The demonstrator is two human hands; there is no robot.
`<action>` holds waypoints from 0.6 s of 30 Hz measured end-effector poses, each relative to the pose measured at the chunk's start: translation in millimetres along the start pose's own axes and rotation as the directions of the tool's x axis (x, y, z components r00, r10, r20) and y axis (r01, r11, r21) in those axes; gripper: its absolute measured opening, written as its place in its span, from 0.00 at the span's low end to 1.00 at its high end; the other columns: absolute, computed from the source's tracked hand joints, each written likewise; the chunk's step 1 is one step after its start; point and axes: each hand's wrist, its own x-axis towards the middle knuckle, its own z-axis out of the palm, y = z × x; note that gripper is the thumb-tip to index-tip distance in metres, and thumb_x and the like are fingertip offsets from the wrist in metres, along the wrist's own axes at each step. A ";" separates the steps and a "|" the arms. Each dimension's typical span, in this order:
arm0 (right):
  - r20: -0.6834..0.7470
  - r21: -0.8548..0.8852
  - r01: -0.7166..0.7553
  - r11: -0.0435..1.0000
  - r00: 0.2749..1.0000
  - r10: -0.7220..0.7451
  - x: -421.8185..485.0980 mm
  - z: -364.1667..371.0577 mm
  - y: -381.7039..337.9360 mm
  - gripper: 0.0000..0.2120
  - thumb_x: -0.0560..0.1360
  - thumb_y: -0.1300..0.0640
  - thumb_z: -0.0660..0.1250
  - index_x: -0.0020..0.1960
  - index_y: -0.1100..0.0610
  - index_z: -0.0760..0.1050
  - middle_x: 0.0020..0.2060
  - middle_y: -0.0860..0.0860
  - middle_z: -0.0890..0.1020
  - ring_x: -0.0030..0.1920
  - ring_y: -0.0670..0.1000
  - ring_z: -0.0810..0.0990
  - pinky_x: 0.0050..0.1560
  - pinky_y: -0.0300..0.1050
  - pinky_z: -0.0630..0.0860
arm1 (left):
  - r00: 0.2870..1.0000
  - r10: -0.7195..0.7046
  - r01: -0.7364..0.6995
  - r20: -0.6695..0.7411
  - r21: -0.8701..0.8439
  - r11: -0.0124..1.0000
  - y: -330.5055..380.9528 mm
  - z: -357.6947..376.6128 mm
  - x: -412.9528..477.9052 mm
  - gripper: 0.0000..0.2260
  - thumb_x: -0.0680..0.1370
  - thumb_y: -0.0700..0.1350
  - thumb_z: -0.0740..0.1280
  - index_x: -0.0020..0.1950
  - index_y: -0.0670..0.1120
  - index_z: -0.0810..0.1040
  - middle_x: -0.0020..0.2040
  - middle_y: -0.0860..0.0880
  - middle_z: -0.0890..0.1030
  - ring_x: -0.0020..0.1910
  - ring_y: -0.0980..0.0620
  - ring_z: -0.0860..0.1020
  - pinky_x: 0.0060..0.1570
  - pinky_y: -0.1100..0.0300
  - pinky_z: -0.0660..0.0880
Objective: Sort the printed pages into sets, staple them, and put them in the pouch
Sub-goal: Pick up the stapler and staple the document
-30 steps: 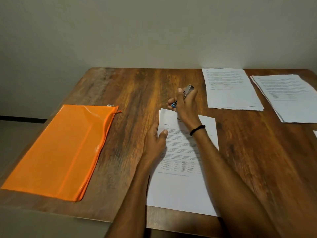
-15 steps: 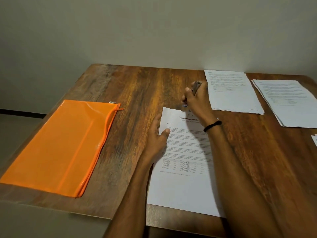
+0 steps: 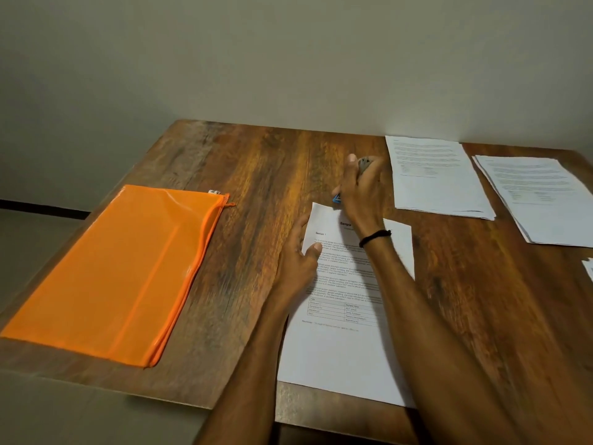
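Set lies bottom centre on the table, its lower end close to the table's near edge. Its long axis runs near to far and leans a bit right, with the heading at the far end and text upright to the person. Left hand grips the set's left edge mid-frame: thumb on top of the page, fingers curled at the edge. How many sheets it holds, cannot tell. Just past the set's far edge, right hand is clenched round the stapler. The stapler's blue end shows low by the set's top-left corner and its grey end sticks out above the knuckles, so its axis slants lower left to upper right. Whether its mouth is on paper yet is hidden. Pouch lies flat at left, well apart, long axis diagonal, zip along its right side, pull at the far end. Two stacks sit upper right. Likely step: stapling the top-left corner. Risks: sheets fan under the one-edge hold, so the staple misses the lower ones; the slanted stapler bites too shallow and tears the corner; the sleeve drags the set off the table.
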 end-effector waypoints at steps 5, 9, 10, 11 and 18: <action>-0.039 0.041 -0.075 0.996 0.996 0.076 4.8 8.1 5.0 0.12 0.84 0.47 0.55 0.54 0.56 0.64 0.33 0.49 0.80 0.32 0.51 0.84 0.33 0.45 0.81 | 1.000 0.001 -0.001 0.001 -0.014 1.000 -3.0 2.2 0.0 0.25 0.79 0.32 0.62 0.76 0.46 0.66 0.67 0.47 0.76 0.62 0.51 0.78 0.58 0.50 0.79; 0.018 -0.018 -0.135 0.991 0.991 0.136 6.2 15.5 11.2 0.11 0.84 0.47 0.55 0.56 0.54 0.59 0.41 0.55 0.80 0.37 0.55 0.85 0.39 0.50 0.84 | 0.999 0.030 -0.030 -0.011 0.017 0.999 -2.7 3.8 -1.6 0.26 0.80 0.30 0.62 0.75 0.48 0.66 0.63 0.56 0.77 0.58 0.63 0.78 0.52 0.68 0.76; 0.033 -0.034 -0.135 0.990 0.990 0.136 5.6 16.3 11.8 0.11 0.84 0.47 0.55 0.56 0.54 0.59 0.40 0.53 0.79 0.37 0.54 0.84 0.38 0.48 0.83 | 0.999 0.035 -0.035 -0.010 0.019 0.999 -2.5 3.9 -2.1 0.26 0.80 0.30 0.62 0.74 0.50 0.66 0.63 0.58 0.76 0.59 0.65 0.77 0.53 0.69 0.75; 0.042 -0.045 -0.131 0.990 0.990 0.133 4.5 16.9 12.0 0.11 0.85 0.47 0.55 0.56 0.54 0.58 0.39 0.51 0.77 0.36 0.52 0.83 0.36 0.43 0.82 | 1.000 0.028 -0.028 -0.013 0.029 0.999 -2.5 3.8 -2.1 0.26 0.80 0.31 0.62 0.74 0.52 0.66 0.64 0.61 0.75 0.60 0.67 0.76 0.54 0.70 0.74; 0.036 -0.122 -0.085 0.989 0.995 0.090 -5.1 20.2 13.0 0.11 0.85 0.47 0.54 0.55 0.56 0.62 0.34 0.45 0.69 0.30 0.43 0.71 0.27 0.29 0.69 | 0.999 0.028 -0.026 -0.026 0.066 0.997 -3.3 4.4 -2.8 0.26 0.80 0.33 0.62 0.76 0.49 0.66 0.65 0.61 0.73 0.61 0.71 0.73 0.55 0.72 0.72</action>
